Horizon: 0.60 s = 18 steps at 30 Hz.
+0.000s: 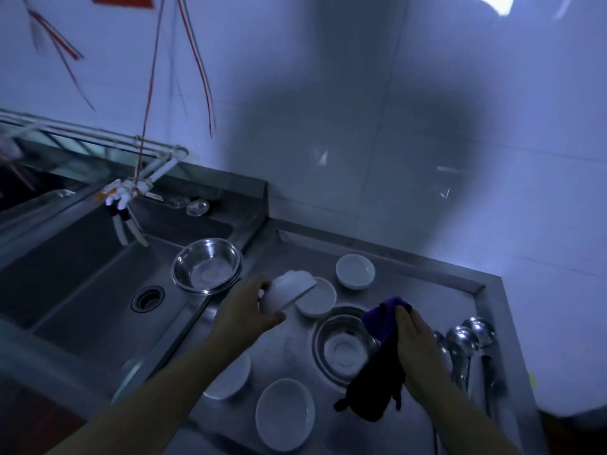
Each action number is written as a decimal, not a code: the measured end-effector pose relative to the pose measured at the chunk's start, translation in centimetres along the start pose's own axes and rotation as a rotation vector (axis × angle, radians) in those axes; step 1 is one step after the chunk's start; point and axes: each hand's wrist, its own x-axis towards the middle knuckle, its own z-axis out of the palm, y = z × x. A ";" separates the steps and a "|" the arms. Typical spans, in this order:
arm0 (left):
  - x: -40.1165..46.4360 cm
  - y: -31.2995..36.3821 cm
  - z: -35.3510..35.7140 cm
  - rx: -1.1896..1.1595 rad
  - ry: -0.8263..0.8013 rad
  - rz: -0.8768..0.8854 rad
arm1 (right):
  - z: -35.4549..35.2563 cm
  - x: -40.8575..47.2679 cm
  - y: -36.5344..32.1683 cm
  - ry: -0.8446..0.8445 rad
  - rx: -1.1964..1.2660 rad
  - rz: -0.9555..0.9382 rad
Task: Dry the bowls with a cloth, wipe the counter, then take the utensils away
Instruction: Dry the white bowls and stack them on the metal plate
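My left hand (244, 307) grips a white bowl (289, 292), tilted on its side above the steel counter (295, 254). My right hand (415, 343) holds a dark purple cloth (377, 366) that hangs over a steel bowl (341, 346) on the counter. White bowls stand around: one under the lifted bowl (317, 298), one farther back (354, 270), one near the front (284, 413), and one partly hidden under my left forearm (230, 377). Steel ladles (463, 346) lie at the right edge of the counter.
A sink (82, 284) with a drain lies to the left. A stack of steel bowls (207, 266) sits at its right side. White pipes and a tap (128, 192) hang over the sink. A tiled wall stands behind the counter.
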 end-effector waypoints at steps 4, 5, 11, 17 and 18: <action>-1.9 4.0 -1.8 -0.058 0.114 0.020 | -0.4 -1.2 -1.8 -0.127 -0.046 -0.183; -2.2 5.1 -2.1 -0.112 0.142 0.009 | -0.2 -1.5 -2.6 -0.162 -0.065 -0.271; -4.2 11.9 -3.9 -0.522 0.140 -0.112 | 2.1 -4.4 -8.2 -0.160 -0.164 -0.976; -6.1 17.4 -5.3 -0.887 0.169 -0.218 | 2.5 -7.3 -7.2 -0.041 -0.596 -1.337; -6.3 17.9 -5.4 -0.933 0.169 -0.239 | 2.4 -7.6 -7.2 -0.035 -0.562 -1.303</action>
